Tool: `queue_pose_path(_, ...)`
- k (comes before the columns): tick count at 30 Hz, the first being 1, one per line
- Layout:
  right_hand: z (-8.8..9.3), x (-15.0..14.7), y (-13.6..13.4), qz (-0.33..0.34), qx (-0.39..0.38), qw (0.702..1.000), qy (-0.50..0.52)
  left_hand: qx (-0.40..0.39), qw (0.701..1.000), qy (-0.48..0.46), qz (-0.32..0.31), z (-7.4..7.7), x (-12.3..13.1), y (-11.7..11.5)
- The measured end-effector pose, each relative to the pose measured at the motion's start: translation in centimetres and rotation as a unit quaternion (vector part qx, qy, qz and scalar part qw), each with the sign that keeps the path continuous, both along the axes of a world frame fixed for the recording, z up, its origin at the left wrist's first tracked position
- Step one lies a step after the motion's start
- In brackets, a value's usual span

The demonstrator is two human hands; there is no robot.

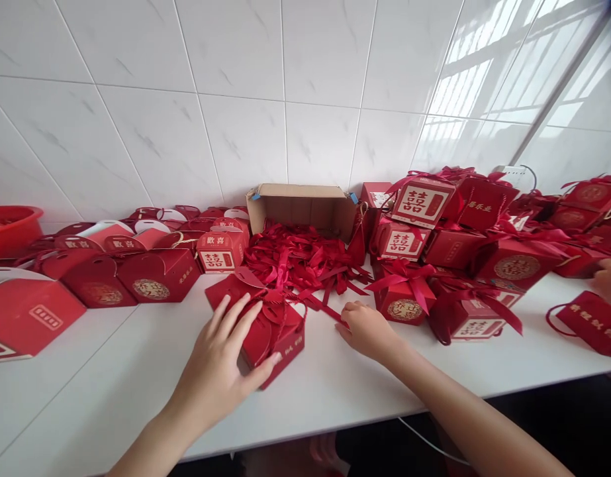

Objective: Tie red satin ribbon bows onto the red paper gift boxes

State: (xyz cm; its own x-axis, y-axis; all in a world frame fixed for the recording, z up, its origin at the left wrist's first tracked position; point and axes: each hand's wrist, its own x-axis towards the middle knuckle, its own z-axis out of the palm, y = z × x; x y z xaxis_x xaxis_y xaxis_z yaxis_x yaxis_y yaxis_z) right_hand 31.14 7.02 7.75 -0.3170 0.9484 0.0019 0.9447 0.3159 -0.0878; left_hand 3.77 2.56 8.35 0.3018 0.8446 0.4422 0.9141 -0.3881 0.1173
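Your left hand (220, 371) lies spread over the red box (263, 334), fingers across its top and thumb at its near side, apparently to steady it; the box rests on the worktop (335, 384) directly before you; your right hand (367, 328) pinches the ribbon (332, 313) to the box's right, presumably for tension; the carton (305, 207) faces you behind, loose ribbons (300, 255) spilling forward within reach; bowless boxes (159, 281) stand left, bow-topped boxes (407, 301) right, a separation that looks deliberate.
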Motion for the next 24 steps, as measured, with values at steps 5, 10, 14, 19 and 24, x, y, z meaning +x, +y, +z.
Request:
queue_pose_path(5,0.2,1.3,-1.5,-0.008,-0.022,1.000,-0.007,0.049,0.993,-0.020,0.107,-0.8,0.6,1.4)
queue_pose_path(10,-0.2,2.2,-2.7,-0.022,-0.029,0.999,0.019,0.088,0.994,0.001,0.068,-1.6,1.1,0.4)
queue_pose_path(14,0.4,3.6,-3.8,0.009,0.001,0.980,0.197,0.108,0.993,0.033,0.028,-1.9,1.0,-0.3)
queue_pose_path(19,3.9,6.0,-4.6,0.055,-0.029,0.760,0.647,0.092,0.995,0.030,-0.039,-1.3,1.3,-0.3)
queue_pose_path(24,7.1,10.3,-6.9,0.072,0.163,0.728,0.662,0.064,0.993,0.001,-0.098,-0.3,1.4,0.0)
